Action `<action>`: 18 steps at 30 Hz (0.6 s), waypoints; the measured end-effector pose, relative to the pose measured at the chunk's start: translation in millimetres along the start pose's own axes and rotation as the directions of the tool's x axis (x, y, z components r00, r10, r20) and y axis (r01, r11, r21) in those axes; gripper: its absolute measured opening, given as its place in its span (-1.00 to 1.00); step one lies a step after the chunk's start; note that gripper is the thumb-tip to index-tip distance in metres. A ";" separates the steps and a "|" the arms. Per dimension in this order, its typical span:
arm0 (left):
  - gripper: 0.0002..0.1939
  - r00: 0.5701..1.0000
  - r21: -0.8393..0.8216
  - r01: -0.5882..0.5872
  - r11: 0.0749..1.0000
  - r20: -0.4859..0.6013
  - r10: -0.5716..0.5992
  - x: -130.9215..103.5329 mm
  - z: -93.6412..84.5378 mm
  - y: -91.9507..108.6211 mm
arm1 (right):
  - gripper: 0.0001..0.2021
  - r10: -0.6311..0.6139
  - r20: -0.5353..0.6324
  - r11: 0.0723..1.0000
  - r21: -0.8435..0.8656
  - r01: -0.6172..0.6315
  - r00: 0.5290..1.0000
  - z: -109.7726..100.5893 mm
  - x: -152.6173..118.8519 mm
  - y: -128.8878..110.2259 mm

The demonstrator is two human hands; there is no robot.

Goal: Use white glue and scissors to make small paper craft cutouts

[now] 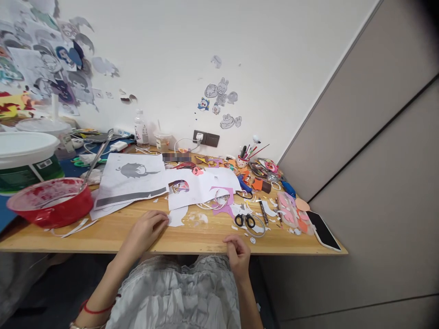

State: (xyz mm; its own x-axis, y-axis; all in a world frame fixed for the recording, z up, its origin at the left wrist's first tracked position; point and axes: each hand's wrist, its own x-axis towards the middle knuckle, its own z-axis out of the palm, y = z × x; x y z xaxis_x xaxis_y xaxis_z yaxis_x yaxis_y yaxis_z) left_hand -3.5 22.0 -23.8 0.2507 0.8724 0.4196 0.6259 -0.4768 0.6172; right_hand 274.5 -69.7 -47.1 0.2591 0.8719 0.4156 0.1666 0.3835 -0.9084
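Note:
My left hand [148, 230] rests over the table's front edge, its fingers bent and close together. Its fingertips meet the edge of a white paper scrap [177, 216]; no grip on the scrap shows. Further right, my right hand [238, 252] is at the front edge with its fingers curled in, and nothing shows in it. Beyond my left hand lies a sheet with a grey printed hair shape [132, 178]. A white sheet with cut-out holes [204, 183] lies beside it. Black-handled scissors [244, 221] lie beyond my right hand, near a black pen [263, 211].
A red bowl [55, 210] with a spoon and a green-and-white tub [29, 160] stand at the left. A bottle [141, 130] and a cup [163, 140] stand near the wall. At the right are a pen cup [243, 160], coloured paper scraps and a phone [323, 230].

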 end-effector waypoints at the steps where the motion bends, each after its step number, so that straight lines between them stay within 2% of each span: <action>1: -0.67 0.999 -0.016 0.018 1.000 -0.031 -0.019 -0.8 -0.7 1.1 | -0.81 0.003 0.002 1.000 0.003 -0.003 1.000 0.4 0.3 -0.3; 5: -0.65 0.975 -0.102 0.135 0.986 -0.166 -0.150 -5.5 -4.6 1.9 | -0.82 -0.011 0.006 1.000 -0.010 0.012 1.000 1.9 1.1 -4.8; 10: -0.62 0.885 -0.297 0.300 0.907 -0.268 -0.381 -8.9 -10.8 -4.1 | -0.82 -0.033 0.001 0.998 -0.059 0.033 0.999 3.2 2.0 -9.9; 15: -0.54 0.760 -0.517 0.329 0.790 -0.352 -0.547 -8.2 -15.7 -7.1 | -0.81 -0.048 -0.004 0.996 -0.080 0.048 0.999 3.7 3.9 -9.8; 18: -0.53 0.733 -0.600 0.319 0.734 -0.335 -0.592 -6.6 -15.5 -6.6 | -0.81 -0.047 0.010 0.996 -0.074 0.047 0.999 3.7 3.4 -10.2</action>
State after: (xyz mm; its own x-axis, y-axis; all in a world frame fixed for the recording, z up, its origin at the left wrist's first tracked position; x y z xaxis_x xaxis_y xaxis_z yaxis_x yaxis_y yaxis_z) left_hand -20.7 17.7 -20.3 -0.4344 0.8855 0.1649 0.0964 -0.1363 0.9860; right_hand 270.2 -69.5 -36.6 0.2415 0.8560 0.4572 0.2488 0.4008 -0.8817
